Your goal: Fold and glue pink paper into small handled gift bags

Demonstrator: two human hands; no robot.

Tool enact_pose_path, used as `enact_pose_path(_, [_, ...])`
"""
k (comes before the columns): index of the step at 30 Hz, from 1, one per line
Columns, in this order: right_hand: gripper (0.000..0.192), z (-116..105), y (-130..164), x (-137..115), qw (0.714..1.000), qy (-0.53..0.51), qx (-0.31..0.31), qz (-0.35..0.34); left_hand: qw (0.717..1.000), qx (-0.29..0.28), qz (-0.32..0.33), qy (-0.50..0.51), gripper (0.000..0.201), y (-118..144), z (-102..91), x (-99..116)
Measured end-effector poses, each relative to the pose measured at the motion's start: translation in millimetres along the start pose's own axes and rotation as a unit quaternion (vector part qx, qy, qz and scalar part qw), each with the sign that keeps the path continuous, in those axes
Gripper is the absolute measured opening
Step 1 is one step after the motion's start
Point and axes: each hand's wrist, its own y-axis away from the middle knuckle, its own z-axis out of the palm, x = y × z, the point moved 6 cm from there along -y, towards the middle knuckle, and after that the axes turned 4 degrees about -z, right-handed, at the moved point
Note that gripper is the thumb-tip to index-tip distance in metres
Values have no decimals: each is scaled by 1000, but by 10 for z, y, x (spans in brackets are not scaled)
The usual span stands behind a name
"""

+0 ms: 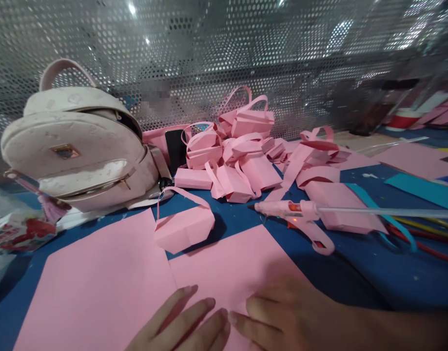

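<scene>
Two hands flat on pink paper, that's me right now: my left hand [183, 324] and my right hand [293, 314] lie open, fingertips nearly meeting, pressing down on the near pink sheet [231, 265] with nothing gripped in either. That sheet sits on the blue table [355, 273], its left edge against a bigger pink sheet [99, 278]. Just beyond the sheet under my hands stands a finished little paper bag [183, 226] with its thin loop handle up. Farther back from that sheet, a heap of paper bags [238, 156] is piled against the perforated metal wall [224, 44], and a pale backpack [77, 141] slumps to the heap's left. Right of the sheet lies the glue gun [304, 217], nozzle pointing toward the paper, glue stick trailing out behind. My worry, I'd say: the sheet could slide on the smooth table if my palms press unevenly, so any crease would run crooked. That nozzle looks close, too; a stray nudge could smear glue on clean paper or catch my right wrist.
</scene>
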Motion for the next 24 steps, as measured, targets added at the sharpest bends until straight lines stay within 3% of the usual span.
enact_pose_path(2, [24,-11,4,-21,1000,8,2,-4,1000,25,-15,-2,30,-23,4,21])
enact_pose_path(4, [23,-33,17,-69,999,48,10,-1,992,104,-70,21,37,-27,-78,-14])
enact_pose_path(5, [23,-52,25,-101,997,76,18,0,991,104,-74,26,38,-33,-88,-11])
enact_pose_path(7, [23,-90,41,-168,992,124,27,2,998,37,-38,34,31,-49,-63,33])
enact_pose_path(10, [16,-99,58,-248,989,148,-3,-11,998,-2,-33,51,29,-14,-91,36])
enact_pose_path(13, [16,-84,83,-253,992,126,-24,-1,996,6,-59,74,41,69,-52,48])
enact_pose_path(15, [15,-91,114,-215,993,108,-4,38,995,28,-70,72,45,114,-15,72])
enact_pose_path(19, [24,-141,213,-197,990,97,55,82,996,43,-57,56,38,90,-81,89])
enact_pose_path(23, [40,-177,323,-246,994,77,37,71,999,29,-23,19,30,34,-190,114])
enact_pose_path(24, [41,-184,352,-256,993,84,39,68,998,49,-27,10,29,39,-200,124])
